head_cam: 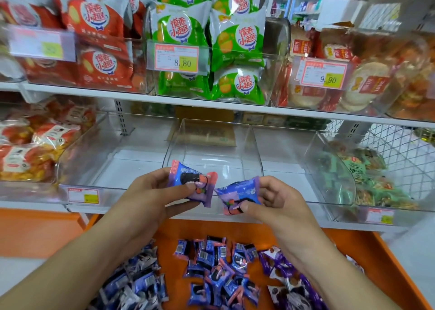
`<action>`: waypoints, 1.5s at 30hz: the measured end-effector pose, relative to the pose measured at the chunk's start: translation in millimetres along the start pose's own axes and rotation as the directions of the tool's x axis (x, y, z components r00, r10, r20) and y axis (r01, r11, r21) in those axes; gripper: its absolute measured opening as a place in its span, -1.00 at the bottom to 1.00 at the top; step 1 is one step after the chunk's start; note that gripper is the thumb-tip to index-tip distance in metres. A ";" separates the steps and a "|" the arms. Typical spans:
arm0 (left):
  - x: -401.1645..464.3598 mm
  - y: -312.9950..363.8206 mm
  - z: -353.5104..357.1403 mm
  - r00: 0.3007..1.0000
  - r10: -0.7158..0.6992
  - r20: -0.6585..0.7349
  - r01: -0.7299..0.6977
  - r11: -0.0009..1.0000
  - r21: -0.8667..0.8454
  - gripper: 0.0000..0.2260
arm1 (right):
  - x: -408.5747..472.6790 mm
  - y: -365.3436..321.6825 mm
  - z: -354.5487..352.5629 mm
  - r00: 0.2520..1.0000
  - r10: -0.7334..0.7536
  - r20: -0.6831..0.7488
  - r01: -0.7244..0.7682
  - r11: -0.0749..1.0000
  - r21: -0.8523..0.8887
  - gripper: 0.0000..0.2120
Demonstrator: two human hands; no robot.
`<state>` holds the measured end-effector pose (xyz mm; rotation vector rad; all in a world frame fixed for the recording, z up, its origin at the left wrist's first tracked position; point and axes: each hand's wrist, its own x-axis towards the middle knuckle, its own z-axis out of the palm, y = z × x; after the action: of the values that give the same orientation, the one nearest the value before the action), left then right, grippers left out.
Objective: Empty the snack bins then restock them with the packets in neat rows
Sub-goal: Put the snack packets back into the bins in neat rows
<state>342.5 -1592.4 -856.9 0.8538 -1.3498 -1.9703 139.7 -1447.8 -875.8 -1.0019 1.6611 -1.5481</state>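
Both hands are raised in front of the lower shelf, each holding one small snack packet. The left hand (153, 192) pinches a pink-and-purple cookie packet (191, 182) between thumb and curled fingers, the printed face turned toward the camera. The right hand (273, 199) grips a blue-and-purple cookie packet (237, 195) the same way, thumb on its lower front edge. The two packets sit just beside each other, their near corners almost touching.

Behind the hands, a clear plastic bin (211, 145) on the white shelf (141, 102) holds nothing visible, and the clear bins on either side of it likewise show only bare floors. Further left, a bin of red-and-yellow snacks (30, 149) is full; to the right, a bin of green packets (362, 177) is filled.

Below, an orange tray (367, 251) carries loose packets in three groups: blue-and-white ones (138, 279) at left, a pile of blue-and-pink cookie packets (219, 272) in the middle, and purple packets (287, 276) at right, partly under the right forearm.

On the upper shelf stand red biscuit bags (98, 34), green biscuit bags (235, 41) with a price tag (176, 57) reading 8.80, and round crackers (367, 81) behind a tag marked 9.90.
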 end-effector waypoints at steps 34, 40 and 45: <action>95.5 -6.2 -77.2 0.960 0.236 0.152 -0.212 0.254 0.944 -0.35 | 210.9 20.7 86.3 0.998 -0.059 0.027 0.065 0.864 -0.499 -0.83; 96.3 -17.8 -83.0 0.967 0.201 0.159 -0.195 0.169 0.966 -0.32 | 280.9 84.0 110.9 0.999 0.023 0.045 0.015 0.712 -0.702 -0.74; 95.8 -19.0 -82.0 0.970 0.185 0.158 -0.190 0.165 0.968 -0.32 | 295.1 104.3 113.9 0.999 -0.022 0.029 0.036 0.678 -0.735 -0.74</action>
<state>345.2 -1706.3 -914.2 1.0870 -2.6337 -0.6087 80.1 -1759.1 -978.3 -1.4301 2.3339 -0.8324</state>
